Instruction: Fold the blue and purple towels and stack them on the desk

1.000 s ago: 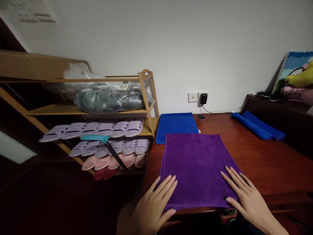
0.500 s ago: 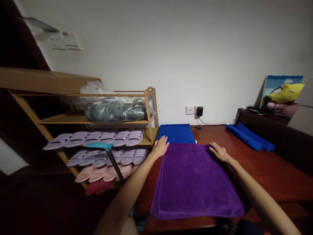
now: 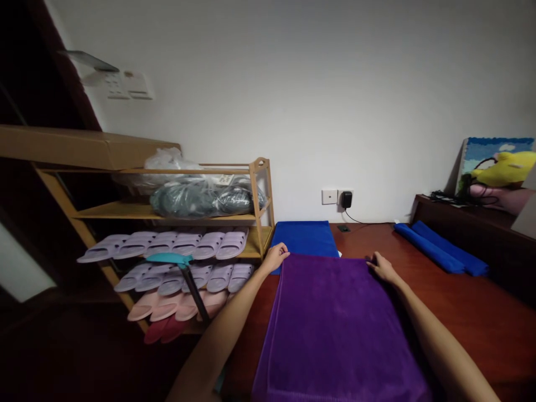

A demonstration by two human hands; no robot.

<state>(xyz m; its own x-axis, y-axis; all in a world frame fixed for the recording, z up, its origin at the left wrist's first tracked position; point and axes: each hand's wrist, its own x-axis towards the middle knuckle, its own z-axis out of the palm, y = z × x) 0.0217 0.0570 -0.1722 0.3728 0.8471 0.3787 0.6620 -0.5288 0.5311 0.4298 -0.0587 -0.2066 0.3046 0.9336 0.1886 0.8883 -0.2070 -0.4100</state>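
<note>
A folded purple towel (image 3: 335,329) lies on the reddish-brown wooden table (image 3: 456,312), its near edge running to the bottom of the view. My left hand (image 3: 276,258) pinches the towel's far left corner, fingers closed. At the far right corner, my right hand (image 3: 382,267) is closed on the edge in the same way. Just beyond the towel, a folded blue towel (image 3: 305,237) lies flat against the wall, partly covered along its near side. Two rolled blue towels (image 3: 444,248) lie side by side at the right of the table.
Left of the table stands a wooden shoe rack (image 3: 256,195) with several slippers (image 3: 196,245), plastic-wrapped bundles (image 3: 205,195) and a cardboard box (image 3: 84,146). A turquoise-topped black handle (image 3: 170,258) rises before it. A plugged-in black adapter (image 3: 347,199) trails a cable. A yellow plush toy (image 3: 502,169) sits on the raised ledge.
Both hands went from lying flat with fingers spread at the towel's far corners to gripping those corners. The whole scene has shifted slightly downward in view.
</note>
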